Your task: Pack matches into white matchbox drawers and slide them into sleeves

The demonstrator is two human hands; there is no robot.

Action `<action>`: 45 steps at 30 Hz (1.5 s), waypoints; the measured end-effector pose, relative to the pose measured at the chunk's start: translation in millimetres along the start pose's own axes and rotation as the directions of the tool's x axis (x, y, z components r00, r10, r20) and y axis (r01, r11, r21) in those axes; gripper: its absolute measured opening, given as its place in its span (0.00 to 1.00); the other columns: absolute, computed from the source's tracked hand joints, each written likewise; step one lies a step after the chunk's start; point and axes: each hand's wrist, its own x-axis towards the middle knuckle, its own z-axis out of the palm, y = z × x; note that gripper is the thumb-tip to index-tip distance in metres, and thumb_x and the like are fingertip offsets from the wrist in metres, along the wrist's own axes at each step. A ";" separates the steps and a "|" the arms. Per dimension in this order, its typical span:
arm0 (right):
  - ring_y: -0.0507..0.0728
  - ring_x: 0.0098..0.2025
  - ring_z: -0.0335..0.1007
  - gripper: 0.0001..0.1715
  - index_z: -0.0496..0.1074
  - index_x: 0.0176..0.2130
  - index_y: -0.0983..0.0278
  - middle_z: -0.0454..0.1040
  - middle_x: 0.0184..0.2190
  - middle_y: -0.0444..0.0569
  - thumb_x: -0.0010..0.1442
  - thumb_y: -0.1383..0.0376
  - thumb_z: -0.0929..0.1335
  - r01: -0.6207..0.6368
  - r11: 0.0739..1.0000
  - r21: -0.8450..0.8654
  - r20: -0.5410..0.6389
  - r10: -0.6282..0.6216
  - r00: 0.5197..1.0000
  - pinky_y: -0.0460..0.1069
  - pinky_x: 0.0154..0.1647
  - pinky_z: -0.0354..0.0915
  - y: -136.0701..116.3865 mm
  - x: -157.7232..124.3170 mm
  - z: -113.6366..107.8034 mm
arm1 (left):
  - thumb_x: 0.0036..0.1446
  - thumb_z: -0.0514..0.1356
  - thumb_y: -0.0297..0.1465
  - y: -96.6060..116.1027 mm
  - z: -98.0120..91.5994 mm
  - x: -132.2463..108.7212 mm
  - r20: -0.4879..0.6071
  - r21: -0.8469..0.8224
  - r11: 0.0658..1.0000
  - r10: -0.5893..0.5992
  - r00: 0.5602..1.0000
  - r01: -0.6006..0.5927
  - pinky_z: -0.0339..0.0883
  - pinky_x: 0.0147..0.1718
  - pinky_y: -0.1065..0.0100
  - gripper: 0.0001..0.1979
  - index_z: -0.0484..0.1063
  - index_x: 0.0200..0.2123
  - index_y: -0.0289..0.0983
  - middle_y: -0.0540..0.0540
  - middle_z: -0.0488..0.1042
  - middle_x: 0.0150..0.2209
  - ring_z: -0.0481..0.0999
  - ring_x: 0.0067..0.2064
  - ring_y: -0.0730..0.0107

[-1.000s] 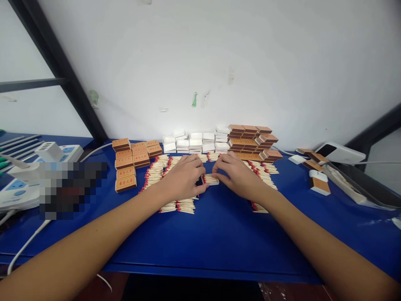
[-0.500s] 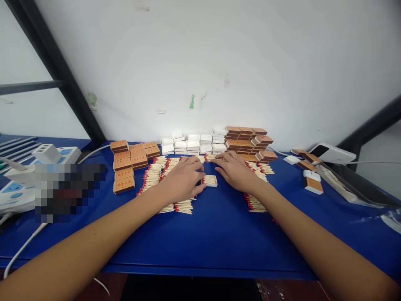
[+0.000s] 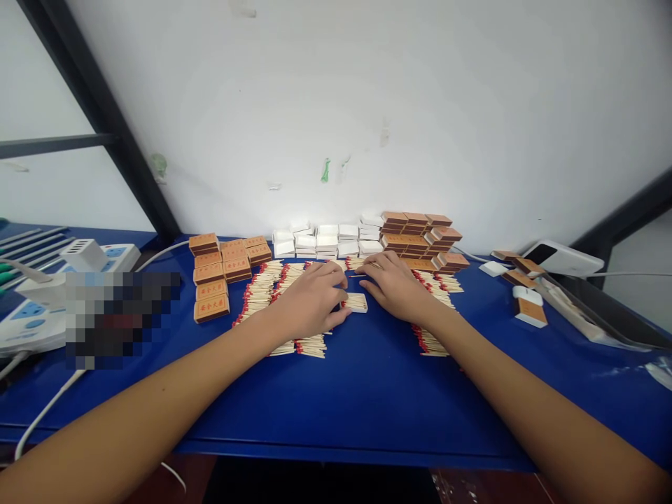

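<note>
My left hand (image 3: pixel 313 301) is curled around the left end of a small white matchbox tray (image 3: pixel 358 302), which has matches lying in it. Its thumb and fingers grip the tray, and part of the tray is hidden under them. To the right, my right hand (image 3: pixel 393 285) has its fingers bent down over the back of the matches. A single match (image 3: pixel 358 276) sticks out leftward at its fingertips. Rows of red-headed matches (image 3: pixel 257 297) lie left of my left hand, and more matches (image 3: pixel 431 341) lie under and beside my right wrist.
White trays (image 3: pixel 327 241) are stacked along the wall, beside stacked brown matchbox sleeves (image 3: pixel 414 241). Orange-topped matchboxes (image 3: pixel 211 308) stand at left, near a power strip (image 3: pixel 113 260). A white power bank (image 3: pixel 564 257) and loose boxes (image 3: pixel 530 308) lie at right on the blue table (image 3: pixel 357 406).
The view has shifted slightly, so everything sits a little further right. A match now shows at my right fingertips. My left hand stays on the tray.
</note>
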 end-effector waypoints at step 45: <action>0.67 0.52 0.66 0.10 0.74 0.42 0.62 0.76 0.47 0.57 0.77 0.65 0.65 0.129 0.988 0.082 -0.022 -0.128 0.992 0.62 0.56 0.66 -29.6 -8.5 -23.4 | 0.69 0.68 0.40 -6.5 4.8 -1.6 -0.007 -0.011 0.998 -0.068 0.998 0.068 0.69 0.60 0.49 0.14 0.83 0.45 0.34 0.39 0.80 0.48 0.75 0.58 0.49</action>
